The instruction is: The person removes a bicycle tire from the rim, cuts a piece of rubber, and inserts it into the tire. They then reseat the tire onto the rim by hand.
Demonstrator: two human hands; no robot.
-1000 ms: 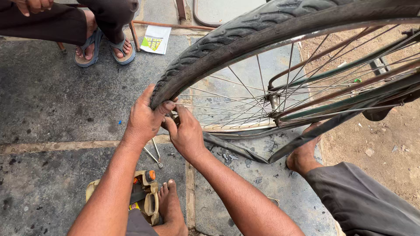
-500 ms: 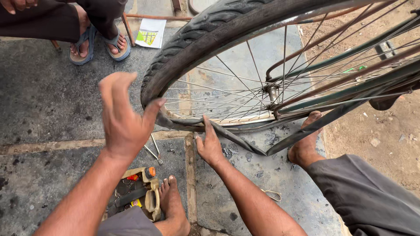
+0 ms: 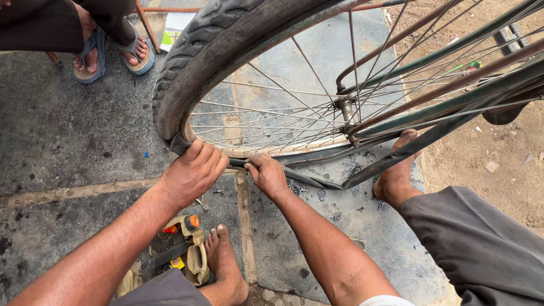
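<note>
The flat inner tube (image 3: 340,180) is being worked at the bottom of the bicycle wheel rim (image 3: 294,148), under the black tyre (image 3: 187,73). It is best fed in short, even sections, untwisted and not pinched at the tyre edge. The left hand (image 3: 192,170) is being closed over tube and tyre edge. The right hand (image 3: 267,173) is being pinched shut on the tube just beside it.
</note>
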